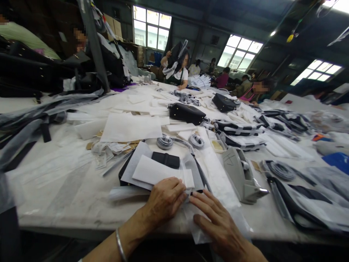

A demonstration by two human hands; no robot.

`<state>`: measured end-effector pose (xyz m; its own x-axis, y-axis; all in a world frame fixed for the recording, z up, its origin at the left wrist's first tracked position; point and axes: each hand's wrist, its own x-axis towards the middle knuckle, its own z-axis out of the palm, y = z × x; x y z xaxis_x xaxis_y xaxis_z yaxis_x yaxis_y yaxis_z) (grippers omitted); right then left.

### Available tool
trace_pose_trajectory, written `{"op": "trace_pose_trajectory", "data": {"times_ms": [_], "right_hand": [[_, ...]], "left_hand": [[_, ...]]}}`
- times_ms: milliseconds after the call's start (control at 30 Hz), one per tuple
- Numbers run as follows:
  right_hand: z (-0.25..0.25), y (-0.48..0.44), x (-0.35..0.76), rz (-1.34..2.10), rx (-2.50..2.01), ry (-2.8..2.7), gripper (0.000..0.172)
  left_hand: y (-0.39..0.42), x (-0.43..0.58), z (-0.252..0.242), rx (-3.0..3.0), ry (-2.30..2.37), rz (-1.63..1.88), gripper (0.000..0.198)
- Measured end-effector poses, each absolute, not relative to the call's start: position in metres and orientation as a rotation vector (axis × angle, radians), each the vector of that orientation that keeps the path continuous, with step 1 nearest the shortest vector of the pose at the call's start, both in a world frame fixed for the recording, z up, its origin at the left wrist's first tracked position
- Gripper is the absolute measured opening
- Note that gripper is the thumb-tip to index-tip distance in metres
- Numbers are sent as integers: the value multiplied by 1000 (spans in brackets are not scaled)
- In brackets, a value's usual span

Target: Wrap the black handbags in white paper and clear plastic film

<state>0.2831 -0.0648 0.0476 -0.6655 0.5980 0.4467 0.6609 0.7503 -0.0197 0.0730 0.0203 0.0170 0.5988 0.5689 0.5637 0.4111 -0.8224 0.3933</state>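
Observation:
A black handbag (165, 159) lies in front of me on the table, mostly covered by pale wrapping paper (135, 163) and a folded white foam sheet (152, 173). My left hand (167, 198) is closed at the sheet's lower right edge, its fingers curled together; what they pinch is hidden. Beside it, my right hand (214, 218) has its fingers stretched out, the tips touching the bag's near edge. Thin translucent wrapping (200, 231) hangs below the right hand, by the table's front edge.
A grey tape dispenser (238, 174) stands right of the bag. Behind it lie coiled grey straps (165, 141) and a large white sheet (132, 127). More wrapped bags (302, 203) are at the right. A grey post (95, 47) rises at left. Several people work farther back.

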Motion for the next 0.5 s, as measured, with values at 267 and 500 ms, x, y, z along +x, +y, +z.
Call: {"op": "trace_pose_trajectory", "data": {"times_ms": [267, 500], "right_hand": [[64, -38, 273, -163, -908, -2544, 27], [66, -41, 281, -36, -895, -2576, 29]], "left_hand": [[20, 73, 15, 2577, 871, 1063, 14], [20, 74, 16, 2583, 862, 1013, 16]]}}
